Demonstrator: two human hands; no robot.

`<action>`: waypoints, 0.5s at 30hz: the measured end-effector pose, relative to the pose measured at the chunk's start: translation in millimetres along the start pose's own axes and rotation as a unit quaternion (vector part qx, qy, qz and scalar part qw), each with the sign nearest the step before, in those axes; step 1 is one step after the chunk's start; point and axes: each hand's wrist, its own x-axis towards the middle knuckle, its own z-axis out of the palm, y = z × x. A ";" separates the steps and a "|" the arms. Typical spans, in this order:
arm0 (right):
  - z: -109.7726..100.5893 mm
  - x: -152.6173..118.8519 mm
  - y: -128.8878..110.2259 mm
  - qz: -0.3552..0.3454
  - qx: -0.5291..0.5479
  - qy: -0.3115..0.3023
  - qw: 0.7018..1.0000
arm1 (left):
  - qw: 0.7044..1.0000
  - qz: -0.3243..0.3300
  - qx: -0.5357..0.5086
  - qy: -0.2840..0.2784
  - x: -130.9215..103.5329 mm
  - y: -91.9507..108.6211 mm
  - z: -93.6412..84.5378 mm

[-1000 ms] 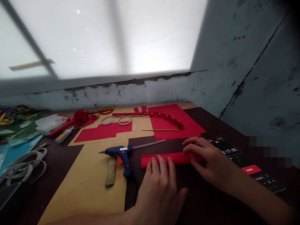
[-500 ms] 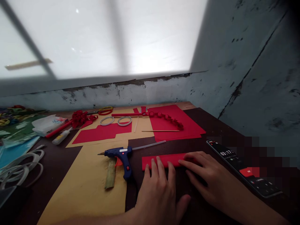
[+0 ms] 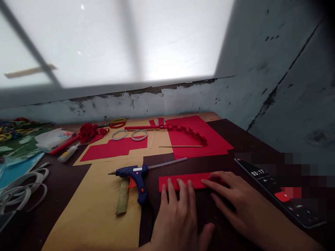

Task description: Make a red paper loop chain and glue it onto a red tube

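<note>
A flat red paper strip (image 3: 165, 182) lies crosswise on the dark table, looking folded or layered. My left hand (image 3: 179, 209) rests with spread fingers, its fingertips on the strip's near edge. At the strip's right end, my right hand (image 3: 230, 191) touches the paper with its fingers stretched out; part of that end is hidden beneath it. Left of my hands, a blue glue gun (image 3: 141, 181) with a lit red light leans on a piece of bamboo (image 3: 122, 200). A clear glue stick (image 3: 167, 163) sticks out of its back.
Behind lie red paper sheets (image 3: 201, 122), a red paper chain (image 3: 192, 132), a thin wooden stick (image 3: 180, 146) and two white rings (image 3: 139, 135). A phone (image 3: 277, 191) lies at right. Coiled white tubing (image 3: 23, 184), a glue bottle (image 3: 68, 153) and scissors (image 3: 117, 123) are at left.
Both hands stay on the red paper strip, with my left fingers slightly shifted. The camera view has moved a little; everything else lies as before.
</note>
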 end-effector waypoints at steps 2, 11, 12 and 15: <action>0.3 0.0 -0.8 0.003 -0.002 0.000 1.000 | 1.000 -0.001 0.003 0.003 0.0 0.3 -0.6; 7.2 -3.0 4.5 0.000 -0.003 0.008 1.000 | 1.000 -0.017 -0.003 0.016 -2.6 3.6 2.2; 7.9 -3.0 5.2 0.000 -0.005 0.009 1.000 | 1.000 -0.018 -0.006 0.017 -2.5 3.9 3.1; 9.0 -2.5 5.7 -0.002 -0.008 0.010 1.000 | 0.999 -0.027 -0.017 0.018 -1.7 3.9 4.6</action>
